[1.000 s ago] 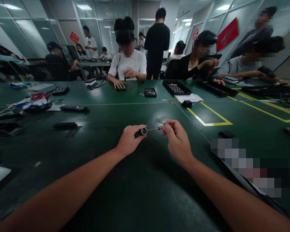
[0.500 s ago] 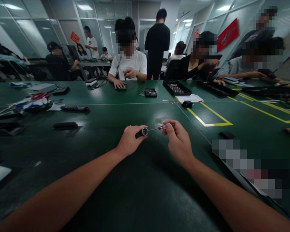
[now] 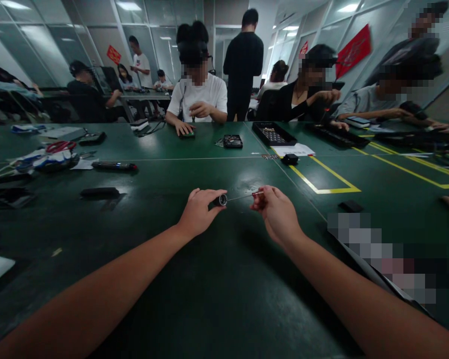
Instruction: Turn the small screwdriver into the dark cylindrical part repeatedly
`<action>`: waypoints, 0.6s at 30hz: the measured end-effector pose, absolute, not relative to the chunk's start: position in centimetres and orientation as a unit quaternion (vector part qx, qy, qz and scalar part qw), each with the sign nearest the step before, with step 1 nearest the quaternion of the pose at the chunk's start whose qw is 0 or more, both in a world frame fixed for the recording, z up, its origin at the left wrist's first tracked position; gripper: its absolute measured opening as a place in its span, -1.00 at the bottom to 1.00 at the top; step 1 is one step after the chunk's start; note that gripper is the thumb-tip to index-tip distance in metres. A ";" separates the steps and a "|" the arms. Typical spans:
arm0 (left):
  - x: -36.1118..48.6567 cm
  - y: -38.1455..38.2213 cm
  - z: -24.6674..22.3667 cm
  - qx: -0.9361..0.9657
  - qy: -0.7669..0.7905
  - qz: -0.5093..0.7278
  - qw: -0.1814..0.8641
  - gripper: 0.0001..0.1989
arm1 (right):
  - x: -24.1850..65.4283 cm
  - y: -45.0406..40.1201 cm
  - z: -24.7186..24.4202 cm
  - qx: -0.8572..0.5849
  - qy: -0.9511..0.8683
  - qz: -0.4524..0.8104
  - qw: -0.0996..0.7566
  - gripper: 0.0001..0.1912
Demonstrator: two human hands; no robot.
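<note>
Between the thumb and fingers of my left hand (image 3: 199,212) is a small black cylinder (image 3: 222,200) with a silvery ring at its open end, which faces me. My right hand (image 3: 279,212) is closed around the reddish clear handle of a thin screwdriver (image 3: 243,196). Its metal shaft points left and its tip is at the cylinder's ring; whether it goes inside is too small to tell. Both hands are just above the green table (image 3: 224,279).
On the left lie a black bar-shaped object (image 3: 99,192), a dark pen-like tool (image 3: 114,166) and a pile of cables and gloves (image 3: 54,157). A small black block (image 3: 290,159), a black tray (image 3: 274,134) and yellow tape (image 3: 336,191) are beyond my right hand. Several people work around the table.
My right hand has turned slightly and its fingers sit differently on the screwdriver handle, whose end is tipped a little higher. The cylinder has shifted slightly in my left hand.
</note>
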State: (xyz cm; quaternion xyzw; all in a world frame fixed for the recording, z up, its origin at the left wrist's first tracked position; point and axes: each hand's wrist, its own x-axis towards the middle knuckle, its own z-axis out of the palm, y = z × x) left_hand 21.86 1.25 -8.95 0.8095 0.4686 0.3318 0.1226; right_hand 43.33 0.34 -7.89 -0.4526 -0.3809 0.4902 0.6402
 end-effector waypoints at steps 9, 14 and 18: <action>22.2 1.0 -9.0 0.807 0.463 0.342 0.130 -0.62 | 42.8 -0.9 -7.1 -0.491 -0.554 0.331 0.585 -0.76; 22.0 1.1 -9.0 0.800 0.465 0.354 0.134 -0.63 | 42.7 -1.5 -7.0 -0.449 -0.612 0.329 0.561 -0.83; 22.1 1.2 -9.0 0.799 0.462 0.359 0.139 -0.63 | 42.8 -1.6 -7.1 -0.465 -0.610 0.316 0.558 -0.82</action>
